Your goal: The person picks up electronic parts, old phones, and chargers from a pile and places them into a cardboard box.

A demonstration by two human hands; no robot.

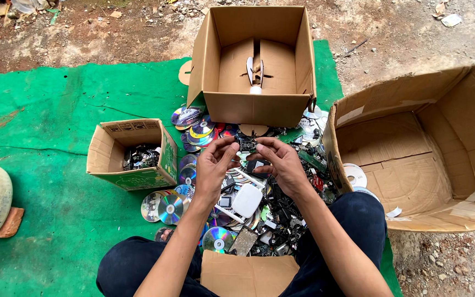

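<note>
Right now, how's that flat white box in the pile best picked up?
Pinch the white box across its two long edges, coming straight down from above. It lies flat on top of the discs, its face bare; the thin white rod beside it crowds the near-left edge.

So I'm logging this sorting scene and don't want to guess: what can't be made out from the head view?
- Small dark part: both hands, left hand and right hand, pinch it; fingers cover it, too small to identify.
- Small box: dark contents too small and shadowed.
- Right box: cut off by the frame's right edge.
- Pile of discs: lower layers hidden by arms and upper scrap.
</note>
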